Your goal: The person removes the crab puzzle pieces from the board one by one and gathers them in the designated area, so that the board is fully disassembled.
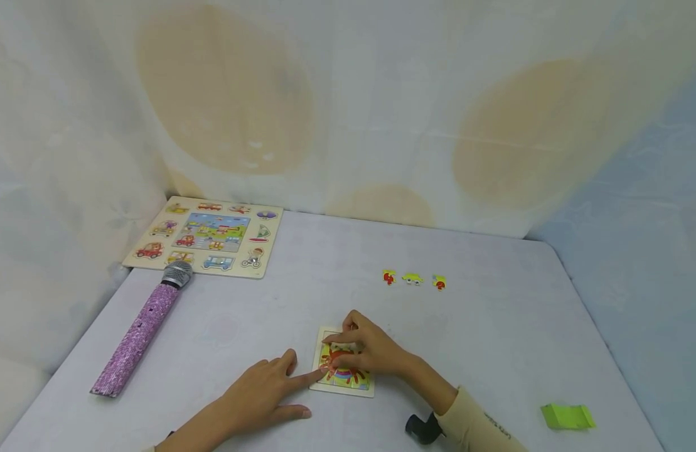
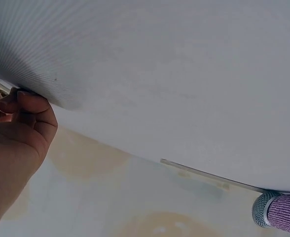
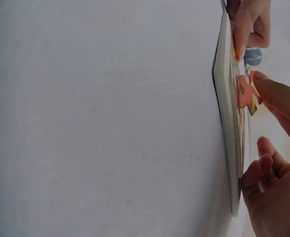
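A small square puzzle board (image 1: 343,391) with a red and yellow cartoon picture lies near the front middle of the table. My right hand (image 1: 376,348) is over it, its thumb and a finger at a red and yellow puzzle piece (image 3: 247,93). In the right wrist view that piece stands tilted up from the board, between the fingertips. From the left, my left hand (image 1: 263,392) reaches in with its index finger straight and the tip touching the board's left part. The left wrist view shows this hand (image 2: 21,126) from the side, its fingertips partly hidden.
Three loose puzzle pieces (image 1: 412,278) lie in a row behind the board. At the back left is a larger vehicle puzzle (image 1: 257,270), with a purple glittery microphone (image 1: 135,339) before it. A bright green object (image 1: 568,417) sits at the right front.
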Action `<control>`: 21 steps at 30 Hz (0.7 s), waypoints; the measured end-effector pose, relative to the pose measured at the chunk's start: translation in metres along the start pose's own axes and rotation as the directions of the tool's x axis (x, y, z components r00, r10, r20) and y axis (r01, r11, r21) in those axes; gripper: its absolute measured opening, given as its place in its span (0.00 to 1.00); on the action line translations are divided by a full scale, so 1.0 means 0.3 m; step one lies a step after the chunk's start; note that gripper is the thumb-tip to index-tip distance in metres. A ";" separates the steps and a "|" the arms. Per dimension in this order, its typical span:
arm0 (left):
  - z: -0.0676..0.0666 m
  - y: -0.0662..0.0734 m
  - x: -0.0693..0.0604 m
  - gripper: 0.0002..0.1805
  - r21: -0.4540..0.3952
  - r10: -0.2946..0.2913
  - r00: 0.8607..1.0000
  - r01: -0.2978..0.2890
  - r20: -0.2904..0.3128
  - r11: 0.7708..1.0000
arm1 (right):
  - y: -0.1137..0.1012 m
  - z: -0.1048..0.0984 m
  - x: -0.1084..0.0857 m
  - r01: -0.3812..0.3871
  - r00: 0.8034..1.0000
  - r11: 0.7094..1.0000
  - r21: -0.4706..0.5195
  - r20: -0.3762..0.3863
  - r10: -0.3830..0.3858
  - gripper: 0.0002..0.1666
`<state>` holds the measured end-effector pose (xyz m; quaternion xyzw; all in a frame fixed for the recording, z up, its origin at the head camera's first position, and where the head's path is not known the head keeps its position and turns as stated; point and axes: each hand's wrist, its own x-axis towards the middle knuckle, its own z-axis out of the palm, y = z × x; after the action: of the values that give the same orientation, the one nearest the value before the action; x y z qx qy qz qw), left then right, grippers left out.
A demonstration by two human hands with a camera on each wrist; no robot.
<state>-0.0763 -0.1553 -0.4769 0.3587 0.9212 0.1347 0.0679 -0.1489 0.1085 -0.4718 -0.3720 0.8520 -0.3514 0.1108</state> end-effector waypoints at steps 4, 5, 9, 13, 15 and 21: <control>-0.003 0.002 0.002 0.35 0.012 0.014 1.000 -0.014 -0.017 1.000 | -0.002 -0.005 -0.003 -0.022 1.000 0.999 0.024 0.011 0.022 0.30; -0.005 0.002 0.003 0.35 0.012 0.017 1.000 -0.017 -0.015 1.000 | -0.002 -0.006 -0.004 -0.029 1.000 0.999 0.023 0.011 0.028 0.32; -0.022 0.004 0.013 0.35 0.008 0.037 0.999 -0.037 0.010 0.999 | 0.001 -0.004 -0.012 -0.057 0.998 0.998 0.009 -0.016 0.057 0.32; -0.052 -0.001 0.039 0.36 0.023 0.026 1.000 -0.026 0.013 0.999 | 0.004 0.003 -0.019 -0.055 0.997 0.997 -0.050 -0.049 0.052 0.28; -0.066 -0.011 0.059 0.38 0.036 -0.007 1.000 0.007 -0.005 0.999 | 0.003 0.006 -0.021 -0.045 0.997 0.996 -0.077 -0.069 0.040 0.27; -0.076 -0.052 0.122 0.52 0.018 -0.087 0.995 0.087 -0.040 0.996 | -0.002 0.024 -0.021 -0.044 0.995 0.990 -0.133 -0.097 0.031 0.22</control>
<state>-0.1182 -0.1460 -0.4607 0.3162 0.9384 0.1294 0.0521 -0.1410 0.1089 -0.4770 -0.3455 0.8848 -0.3084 0.0512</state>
